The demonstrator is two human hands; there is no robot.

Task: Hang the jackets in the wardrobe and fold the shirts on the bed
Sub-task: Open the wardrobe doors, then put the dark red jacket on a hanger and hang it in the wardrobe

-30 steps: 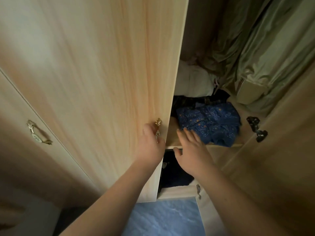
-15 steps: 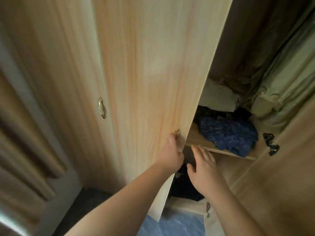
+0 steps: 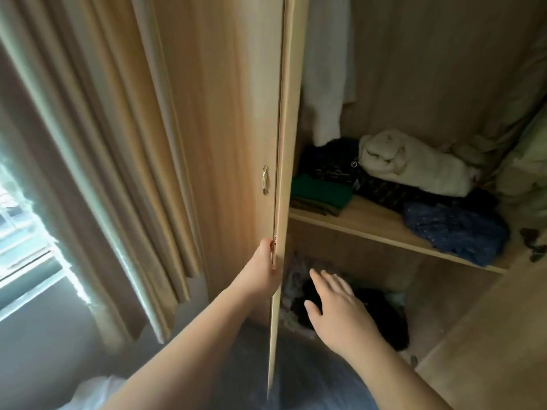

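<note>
The light wooden wardrobe door [image 3: 282,119] stands swung wide, seen nearly edge-on. My left hand [image 3: 263,269] grips the small brass handle on that door. My right hand [image 3: 331,309] hovers with fingers straight in front of the lower compartment, holding nothing. On the wardrobe shelf [image 3: 373,223] lie a cream fleece garment [image 3: 414,164], a blue patterned garment [image 3: 455,232], a folded green piece [image 3: 319,190] and dark clothes. A white garment [image 3: 325,69] hangs above the shelf. A dark pile [image 3: 381,315] fills the lower compartment.
Beige curtains [image 3: 112,149] hang at the left beside a bright window [image 3: 20,232]. A second closed door carries a brass handle [image 3: 265,180]. The other open door [image 3: 503,335] stands at the right. Green fabric [image 3: 529,161] bulges at the far right.
The door has swung further open to the left under my left hand, showing the whole shelf and the window. My right hand has dropped from the shelf edge to the lower compartment.
</note>
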